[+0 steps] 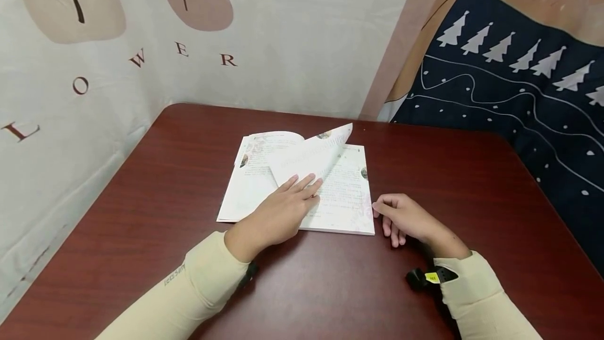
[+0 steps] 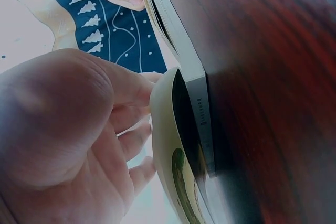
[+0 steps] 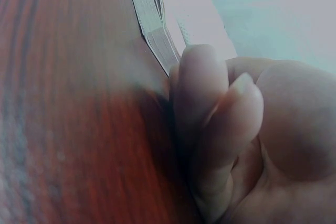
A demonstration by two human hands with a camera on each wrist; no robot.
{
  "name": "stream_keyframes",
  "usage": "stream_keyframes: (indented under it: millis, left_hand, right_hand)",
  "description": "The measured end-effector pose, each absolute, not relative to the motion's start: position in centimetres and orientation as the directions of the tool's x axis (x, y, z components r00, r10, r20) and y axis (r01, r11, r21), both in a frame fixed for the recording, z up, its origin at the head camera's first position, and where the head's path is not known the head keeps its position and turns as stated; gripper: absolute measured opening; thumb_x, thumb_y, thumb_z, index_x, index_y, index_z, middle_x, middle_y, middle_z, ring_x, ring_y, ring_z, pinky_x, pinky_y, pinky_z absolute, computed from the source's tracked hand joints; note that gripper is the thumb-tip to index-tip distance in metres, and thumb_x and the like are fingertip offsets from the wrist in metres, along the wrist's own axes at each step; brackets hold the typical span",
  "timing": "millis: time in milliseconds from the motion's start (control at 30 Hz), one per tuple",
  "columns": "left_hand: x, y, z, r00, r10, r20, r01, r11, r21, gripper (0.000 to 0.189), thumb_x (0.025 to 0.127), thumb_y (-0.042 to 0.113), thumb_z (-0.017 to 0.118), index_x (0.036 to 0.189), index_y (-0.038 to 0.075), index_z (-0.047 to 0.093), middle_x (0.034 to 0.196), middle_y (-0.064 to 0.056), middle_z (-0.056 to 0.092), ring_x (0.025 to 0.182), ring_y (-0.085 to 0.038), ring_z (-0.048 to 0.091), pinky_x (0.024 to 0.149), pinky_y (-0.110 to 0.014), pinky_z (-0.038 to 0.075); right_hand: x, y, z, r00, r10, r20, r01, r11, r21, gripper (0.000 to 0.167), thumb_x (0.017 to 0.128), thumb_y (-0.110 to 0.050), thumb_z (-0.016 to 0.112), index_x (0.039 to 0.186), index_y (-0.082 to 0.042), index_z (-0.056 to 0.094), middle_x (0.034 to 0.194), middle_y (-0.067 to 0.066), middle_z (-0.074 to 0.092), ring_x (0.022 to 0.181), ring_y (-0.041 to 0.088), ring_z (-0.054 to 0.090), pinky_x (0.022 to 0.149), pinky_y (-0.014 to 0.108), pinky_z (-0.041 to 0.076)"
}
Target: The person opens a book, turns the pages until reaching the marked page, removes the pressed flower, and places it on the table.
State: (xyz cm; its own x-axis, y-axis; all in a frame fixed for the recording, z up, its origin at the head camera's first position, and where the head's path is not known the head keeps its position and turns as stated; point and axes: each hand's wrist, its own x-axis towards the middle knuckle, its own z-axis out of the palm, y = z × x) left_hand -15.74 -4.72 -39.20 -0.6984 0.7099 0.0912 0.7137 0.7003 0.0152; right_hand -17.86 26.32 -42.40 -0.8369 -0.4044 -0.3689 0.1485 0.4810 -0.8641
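An open book [image 1: 346, 211] with printed pages lies on the table. One of its leaves [image 1: 306, 156] stands lifted and slanted across the middle, its corner pointing up to the right. My left hand [image 1: 278, 214] reaches over the book's lower edge, fingers extended against the lifted leaf near the spine. In the left wrist view its fingers [image 2: 134, 140] lie along the curved pages. My right hand [image 1: 401, 218] rests beside the book's lower right edge, fingers loosely bent with nothing in them. The right wrist view shows those bent fingers [image 3: 202, 98] close to the book's corner [image 3: 160, 45].
The dark red-brown wooden table [image 1: 155, 188] extends around the book. Behind it hangs a pale cloth [image 1: 292, 46] with letters, and a navy cloth with white trees [image 1: 500, 83] hangs at the right. A black wrist strap [image 1: 431, 277] is on the right wrist.
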Motion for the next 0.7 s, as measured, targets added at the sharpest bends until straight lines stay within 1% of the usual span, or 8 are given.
stream_keyframes:
  millis: [200,400,700]
  left_hand:
    - [-15.71,-4.67,-39.16,-0.700,0.709,0.083,0.713,0.700,0.033,0.036,0.095,0.000,0.054,0.128,0.006,0.065,0.155,-0.013,0.045,0.149,-0.030,0.036,0.121,-0.051,0.029]
    - [-15.68,-4.67,-39.14,-0.707,0.703,0.079,0.707,0.707,0.031,0.033,0.096,0.004,0.054,0.127,0.008,0.065,0.155,-0.010,0.046,0.149,-0.031,0.036,0.118,-0.054,0.033]
    - [-15.54,-4.54,-39.34,-0.720,0.692,0.052,0.694,0.716,0.073,0.040,0.098,0.012,0.051,0.137,0.010,0.061,0.157,-0.009,0.043,0.151,-0.031,0.032,0.118,-0.055,0.032]
  right_hand:
    - [-17.81,26.33,-42.40,-0.830,-0.410,-0.378,0.155,0.482,-0.862,0.031,0.106,-0.025,0.046,0.095,0.003,0.053,0.059,0.008,0.059,0.038,0.018,0.059,0.036,0.029,0.046]
    - [-17.88,26.26,-42.33,-0.832,-0.410,-0.375,0.150,0.483,-0.863,0.031,0.105,-0.025,0.048,0.093,0.002,0.053,0.059,0.008,0.059,0.038,0.018,0.059,0.036,0.029,0.046]
    - [-17.93,26.33,-42.41,-0.834,-0.409,-0.370,0.147,0.482,-0.864,0.031,0.106,-0.025,0.046,0.095,0.002,0.053,0.059,0.008,0.059,0.038,0.018,0.059,0.036,0.029,0.046]
